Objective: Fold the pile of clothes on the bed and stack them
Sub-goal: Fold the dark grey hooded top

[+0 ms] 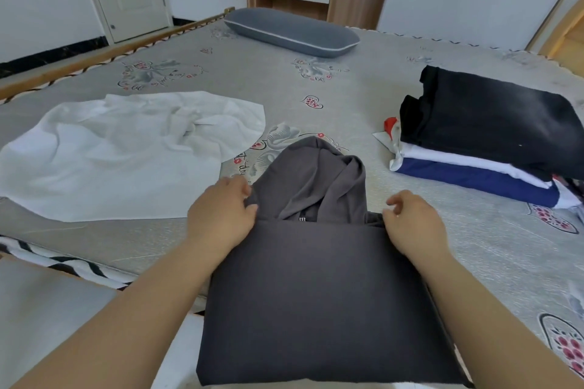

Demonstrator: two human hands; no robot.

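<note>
1. Closest to the person, a dark grey soft hoodie (319, 294) lies flat at the near edge of the bed (347, 95). Its body looks folded into a neat block, and its hood (316, 180) still sticks out on the far side.
2. The left hand (221, 215) pinches the cloth at the left corner where the hood begins, fingers curled onto it.
3. The right hand (410, 221) sits at the right corner. Its fingers are bent, but I cannot tell if they really grip the cloth.
4. I think the step now is finishing the hoodie. Next the hood should be flipped down over the block, with both hands keeping the edges straight.
5. A bit farther, on the left, a crumpled white shirt (126, 148) waits, not folded yet.
6. On the right is the stack of folded clothes (486, 142), black on top, then white and blue. The hoodie probably goes there.
7. Farthest away lies a long grey pillow (290, 31).
</note>
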